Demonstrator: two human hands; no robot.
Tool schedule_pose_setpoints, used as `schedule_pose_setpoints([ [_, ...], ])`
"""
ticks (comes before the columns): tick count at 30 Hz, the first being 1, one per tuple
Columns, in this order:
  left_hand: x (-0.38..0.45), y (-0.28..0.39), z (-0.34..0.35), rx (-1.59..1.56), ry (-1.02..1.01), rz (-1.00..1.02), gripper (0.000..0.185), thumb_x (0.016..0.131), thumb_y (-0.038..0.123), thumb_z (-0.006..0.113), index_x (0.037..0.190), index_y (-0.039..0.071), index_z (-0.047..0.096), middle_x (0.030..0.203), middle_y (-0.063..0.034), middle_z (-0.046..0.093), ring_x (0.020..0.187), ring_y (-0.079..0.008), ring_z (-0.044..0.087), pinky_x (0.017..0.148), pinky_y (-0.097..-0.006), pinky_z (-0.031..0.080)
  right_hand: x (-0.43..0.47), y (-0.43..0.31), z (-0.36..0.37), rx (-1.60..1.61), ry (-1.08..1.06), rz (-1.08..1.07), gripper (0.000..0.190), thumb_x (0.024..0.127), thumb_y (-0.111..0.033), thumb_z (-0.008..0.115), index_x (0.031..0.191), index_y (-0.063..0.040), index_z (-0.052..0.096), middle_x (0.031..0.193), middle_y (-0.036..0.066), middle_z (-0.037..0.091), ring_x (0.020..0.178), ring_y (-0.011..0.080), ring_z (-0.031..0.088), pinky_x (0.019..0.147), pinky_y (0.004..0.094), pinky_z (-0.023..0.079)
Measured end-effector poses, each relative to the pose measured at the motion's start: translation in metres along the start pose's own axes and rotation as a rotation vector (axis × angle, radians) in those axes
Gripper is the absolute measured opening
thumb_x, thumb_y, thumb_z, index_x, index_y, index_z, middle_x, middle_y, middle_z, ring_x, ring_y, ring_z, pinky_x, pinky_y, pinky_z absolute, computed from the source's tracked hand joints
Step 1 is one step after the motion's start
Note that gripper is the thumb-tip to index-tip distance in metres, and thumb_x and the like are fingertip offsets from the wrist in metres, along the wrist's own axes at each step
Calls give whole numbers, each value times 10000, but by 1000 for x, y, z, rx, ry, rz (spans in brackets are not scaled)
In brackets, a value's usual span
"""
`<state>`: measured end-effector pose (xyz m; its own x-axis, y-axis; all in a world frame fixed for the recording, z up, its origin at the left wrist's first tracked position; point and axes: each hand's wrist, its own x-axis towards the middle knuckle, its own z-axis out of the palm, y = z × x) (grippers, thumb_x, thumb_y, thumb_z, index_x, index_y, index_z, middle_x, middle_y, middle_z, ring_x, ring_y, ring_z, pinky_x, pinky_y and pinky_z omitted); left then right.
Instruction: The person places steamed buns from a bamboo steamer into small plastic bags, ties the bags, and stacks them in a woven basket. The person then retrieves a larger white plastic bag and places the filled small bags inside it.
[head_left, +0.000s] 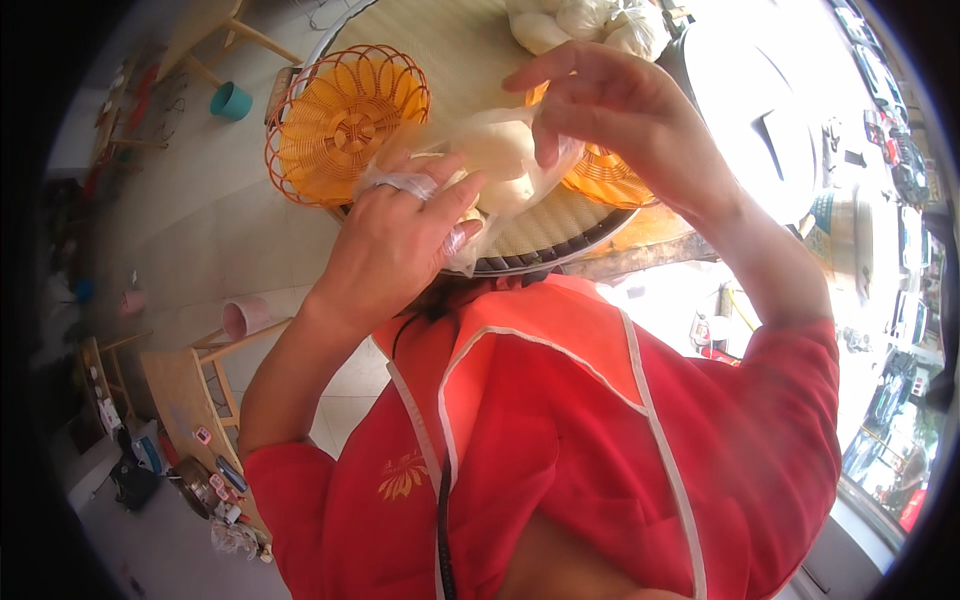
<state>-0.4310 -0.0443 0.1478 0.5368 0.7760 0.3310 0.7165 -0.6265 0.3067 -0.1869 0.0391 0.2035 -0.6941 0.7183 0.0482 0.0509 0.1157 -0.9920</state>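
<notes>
A thin, translucent plastic bag (517, 195) holds several pale, rounded buns (495, 146), likely of dough. My left hand (397, 232) grips the bag's left side, with film bunched around its fingers and thumb. On the other side, my right hand (615, 124) curls over the bag's upper right edge, index finger raised away from the thumb. Whether it pinches the film cannot be made out. Behind the left hand stands an orange woven basket (352, 127) with an openwork rim. A second orange basket (611, 180) is partly hidden by my right hand and the bag.
Beneath the baskets lies a round tray (420, 37) with a woven mat and dark rim. Another bag of white buns (589, 26) sits at its far side. To the right is a large round pale lid (750, 120). Wooden stools (180, 397) and a teal bin (231, 101) stand left.
</notes>
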Motion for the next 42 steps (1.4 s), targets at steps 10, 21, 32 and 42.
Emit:
schedule_pose_setpoints([
  [10, -23, 35, -67, 34, -169, -270, 124, 806, 53, 737, 877, 24, 639, 964, -113, 641, 853, -275, 645, 707, -365, 507, -10, -17, 5, -266, -93, -131, 301, 911, 33, 613, 1210, 3, 626, 896, 47, 646, 863, 130, 646, 848, 299, 514],
  [21, -13, -3, -33, -1325, 10, -553, 312, 927, 62, 632, 1219, -47, 607, 1332, -109, 607, 1190, -132, 573, 993, -296, 460, 8, -11, 25, -973, -144, -747, 193, 793, -50, 643, 984, -32, 625, 792, 58, 636, 822, 240, 660, 678, 381, 551],
  [32, -7, -7, 23, -957, 252, -510, 203, 926, 79, 672, 1118, 16, 671, 1030, -39, 692, 978, -114, 636, 843, -275, 493, 44, 2, 53, -759, -136, -666, 180, 743, -38, 654, 913, -29, 597, 835, 123, 658, 877, 332, 670, 714, 438, 557],
  [42, 6, -5, 15, -1105, 267, -564, 53, 984, 51, 607, 1000, 1, 601, 865, -25, 629, 816, -82, 595, 728, -256, 488, 64, 11, 21, -423, -110, -195, 246, 851, -141, 711, 1057, -17, 662, 958, 135, 721, 925, 283, 698, 794, 372, 547],
])
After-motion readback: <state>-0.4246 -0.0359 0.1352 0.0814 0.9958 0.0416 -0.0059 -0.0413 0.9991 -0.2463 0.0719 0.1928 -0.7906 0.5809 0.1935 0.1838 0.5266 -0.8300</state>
